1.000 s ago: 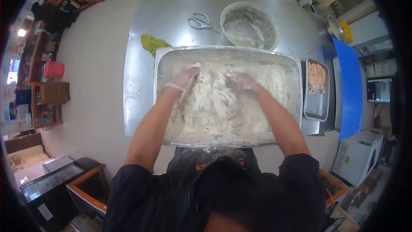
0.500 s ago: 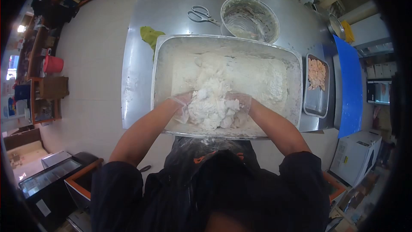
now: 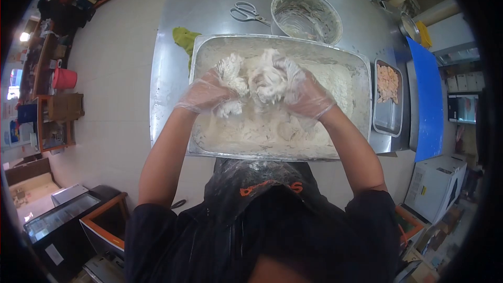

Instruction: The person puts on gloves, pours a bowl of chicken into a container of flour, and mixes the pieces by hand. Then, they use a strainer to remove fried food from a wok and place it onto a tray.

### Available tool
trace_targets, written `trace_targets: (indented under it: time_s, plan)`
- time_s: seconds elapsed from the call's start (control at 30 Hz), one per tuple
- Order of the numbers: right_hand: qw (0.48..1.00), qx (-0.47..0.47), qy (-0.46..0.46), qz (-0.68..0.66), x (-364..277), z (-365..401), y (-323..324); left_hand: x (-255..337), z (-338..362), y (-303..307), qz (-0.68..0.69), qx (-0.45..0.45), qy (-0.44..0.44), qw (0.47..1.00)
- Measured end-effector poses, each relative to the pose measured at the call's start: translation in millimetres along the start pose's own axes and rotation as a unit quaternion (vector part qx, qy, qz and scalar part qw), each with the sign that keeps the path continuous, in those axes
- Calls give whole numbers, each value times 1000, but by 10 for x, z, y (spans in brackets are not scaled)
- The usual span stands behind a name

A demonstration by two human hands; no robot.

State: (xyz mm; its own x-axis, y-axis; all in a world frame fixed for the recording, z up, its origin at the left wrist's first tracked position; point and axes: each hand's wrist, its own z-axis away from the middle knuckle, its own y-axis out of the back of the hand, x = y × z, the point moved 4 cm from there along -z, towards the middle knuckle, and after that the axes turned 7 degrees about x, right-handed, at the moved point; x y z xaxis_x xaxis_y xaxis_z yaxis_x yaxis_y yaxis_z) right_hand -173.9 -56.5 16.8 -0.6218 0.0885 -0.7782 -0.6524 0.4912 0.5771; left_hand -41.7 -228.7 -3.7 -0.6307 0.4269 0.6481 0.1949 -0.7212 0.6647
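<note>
A deep metal pan (image 3: 361, 141) of white flour (image 3: 251, 136) sits in front of me. Above it, my left hand (image 3: 212, 91), in a clear plastic glove, is closed around flour-coated pieces (image 3: 232, 73) at the pan's left side. My right hand (image 3: 312, 94), gloved the same way, grips more flour-coated clumps (image 3: 270, 81) just right of centre. A narrow gap separates the two handfuls. Thick flour hides what is inside the coating. Part of each hand's fingers is covered by the pieces.
Behind the pan on the steel table (image 3: 215, 0) are scissors (image 3: 246, 13) and a batter-smeared bowl (image 3: 306, 18). A green cloth (image 3: 184, 39) lies at the back left. On the right stand a small tray (image 3: 387, 120) of pale orange pieces (image 3: 386, 83) and a blue panel (image 3: 427, 99).
Both hands have risen from the pan's near side and moved forward, lifting flour-coated pieces. The heap that lay between them near the front edge is now split between the hands.
</note>
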Motion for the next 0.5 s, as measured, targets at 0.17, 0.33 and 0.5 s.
trace_targets:
  time_s: [0.17, 0.33, 0.5]
  plan:
    - [992, -46, -67, 101, -300, -109, 112, 328, 106, 66, -118, 25, 96, 988]
    - [952, -100, -197, -210, -352, -15, 227, 330, 105, 99, -281, -6, -172, 944]
    - [894, -246, -372, 25, 538, 119, 279, 129, -133, -9, -330, -73, 33, 941]
